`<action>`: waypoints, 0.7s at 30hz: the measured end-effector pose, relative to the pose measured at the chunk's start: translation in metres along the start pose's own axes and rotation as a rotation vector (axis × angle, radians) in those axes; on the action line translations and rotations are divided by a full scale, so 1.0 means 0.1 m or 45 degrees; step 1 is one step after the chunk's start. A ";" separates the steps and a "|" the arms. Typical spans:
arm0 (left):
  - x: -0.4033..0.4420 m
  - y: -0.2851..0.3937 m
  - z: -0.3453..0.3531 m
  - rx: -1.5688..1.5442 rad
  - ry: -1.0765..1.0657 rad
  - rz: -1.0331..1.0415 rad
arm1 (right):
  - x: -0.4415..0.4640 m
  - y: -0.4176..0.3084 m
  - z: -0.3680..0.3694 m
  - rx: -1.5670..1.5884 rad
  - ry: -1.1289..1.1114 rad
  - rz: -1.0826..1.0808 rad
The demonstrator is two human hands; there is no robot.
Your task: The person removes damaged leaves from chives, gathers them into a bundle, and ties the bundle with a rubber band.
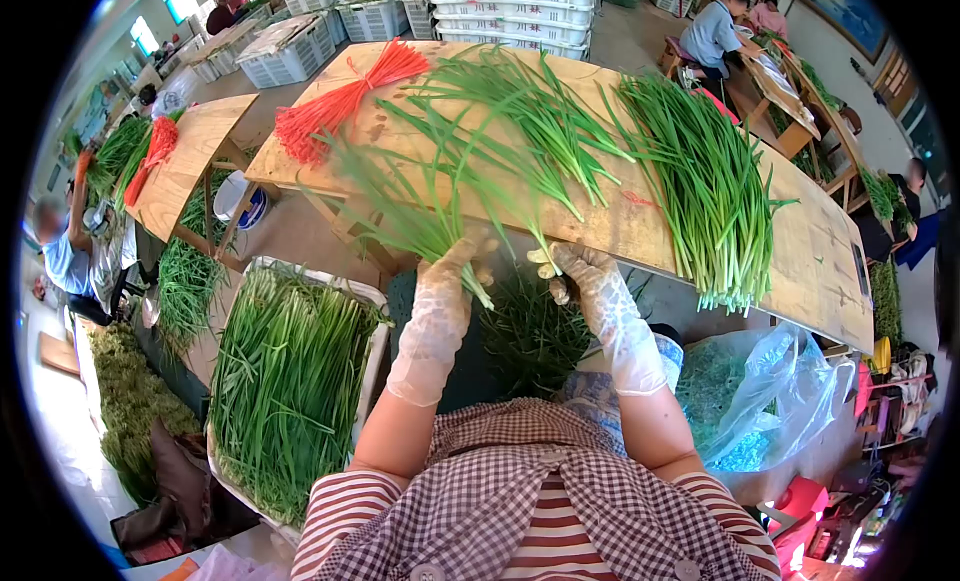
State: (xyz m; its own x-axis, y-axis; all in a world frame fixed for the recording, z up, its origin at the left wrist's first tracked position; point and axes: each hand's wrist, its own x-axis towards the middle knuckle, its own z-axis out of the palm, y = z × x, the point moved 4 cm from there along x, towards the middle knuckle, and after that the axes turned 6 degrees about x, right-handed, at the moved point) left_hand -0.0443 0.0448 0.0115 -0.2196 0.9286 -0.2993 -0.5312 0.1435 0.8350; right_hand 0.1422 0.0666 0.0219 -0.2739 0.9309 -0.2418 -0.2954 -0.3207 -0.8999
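Note:
My gloved left hand (455, 266) is closed around a bunch of garlic chives (420, 226), whose blurred leaves fan out over the near edge of the wooden table (815, 256). Beside it, my gloved right hand (585, 271) pinches the pale stem ends of a few stalks (530, 211) that lie towards the left. Loose chives (545, 116) spread across the middle of the tabletop. To their right rests a thick pile of chives (705, 196), its white ends facing me. A bundle of red ties (345, 96) lies at the far left of the table.
A white crate (377, 299) full of chives stands at my left. More greens (535, 326) lie below the table edge, between my arms. A translucent plastic bag (790, 381) is at my right. Stacked white crates (512, 16) stand behind the table. Other people (710, 36) sit at nearby tables.

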 end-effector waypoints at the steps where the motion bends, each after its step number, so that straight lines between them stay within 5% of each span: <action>1: -0.02 -0.03 0.04 0.015 -0.006 -0.024 | -0.02 0.01 0.02 -0.026 -0.018 0.000; 5: 0.00 -0.12 0.10 0.118 -0.206 0.118 | -0.12 0.06 0.17 -0.080 -0.040 0.053; 8: 0.00 -0.12 0.05 0.149 -0.087 0.077 | -0.01 0.27 0.09 -0.067 0.002 -0.066; 12: 0.00 -0.15 0.02 0.165 -0.075 0.043 | 0.07 0.15 0.22 -0.146 0.069 0.122; 19: -0.04 -0.16 0.08 0.246 0.025 0.079 | -0.01 0.13 0.26 -0.388 0.148 -0.174; 21: -0.03 -0.22 0.08 0.283 -0.004 0.048 | -0.02 0.20 0.23 -0.159 0.112 -0.140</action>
State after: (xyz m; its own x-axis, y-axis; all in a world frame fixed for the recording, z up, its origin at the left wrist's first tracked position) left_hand -0.0256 0.0421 -0.0020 -0.2330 0.9358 -0.2646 -0.3292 0.1801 0.9269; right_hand 0.1163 0.0541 0.0129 -0.1632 0.9727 -0.1652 -0.2015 -0.1968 -0.9595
